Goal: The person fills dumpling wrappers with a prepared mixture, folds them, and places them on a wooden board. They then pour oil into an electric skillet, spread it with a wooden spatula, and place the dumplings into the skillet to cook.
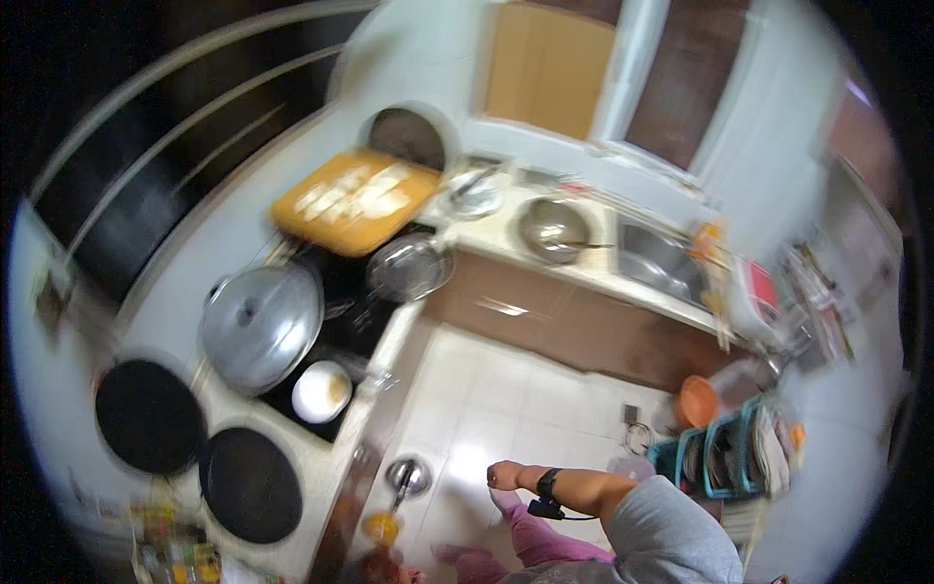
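My right hand [502, 474] hangs over the tiled floor with its fingers curled in, and I see nothing in it. A black band with a small device [547, 496] is on that wrist. My left hand cannot be made out. Left of my right hand, low by the counter front, are a shiny steel round vessel [410, 476] and a yellow object [381, 527], both blurred. On the stove are a large lidded metal pot [261, 328], a white bowl [319, 394] with a brownish patch, and a pan with a glass-like lid [410, 269].
An orange board [350, 237] bearing white pieces lies at the back corner. Two black round lids or pans [250, 485] rest on the left counter. A metal bowl [554, 232] stands beside the sink [653, 263]. A teal rack [693, 452] is at right.
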